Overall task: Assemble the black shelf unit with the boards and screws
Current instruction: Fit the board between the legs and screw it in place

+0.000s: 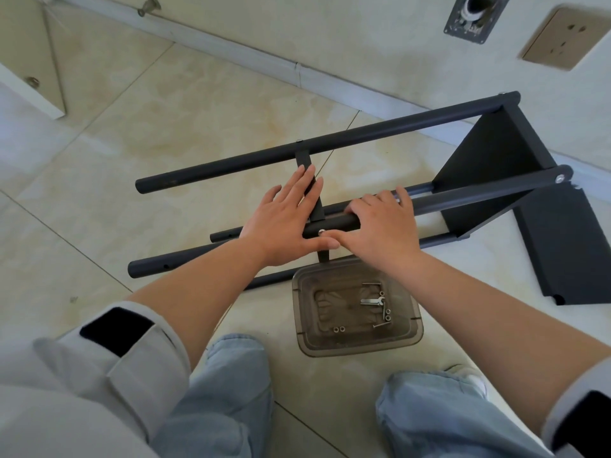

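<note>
- Head view: black metal shelf frame of round tubes (330, 140) lies on its side on the beige tiled floor (185, 104), long axis running from lower left to upper right, toward the wall.
- Left hand (281, 219) lies flat, fingers straight and together, pressing on the thin black cross bar (315, 201) and the near tube; it grips nothing.
- Right hand (380, 223) has fingers curled over the near black tube (463, 198), thumb stretched left under the small silver screw head (320, 232) at the joint.
- Key relation: the screw joint sits right between the two thumbs, both hands about equally near; I'd guess that joint is what gets worked next.
- One black flat board (489, 173) is already fixed at the far right end; a second loose black board (572, 246) lies on the floor just beside it.
- Clear smoky plastic tray (406, 338) sits on the floor just below the hands, holding silver screws, nuts and a small wrench (372, 302).
- Room: white skirting, wall socket (562, 38) top right; person kneels, light jeans, grey sleeves rolled up.
</note>
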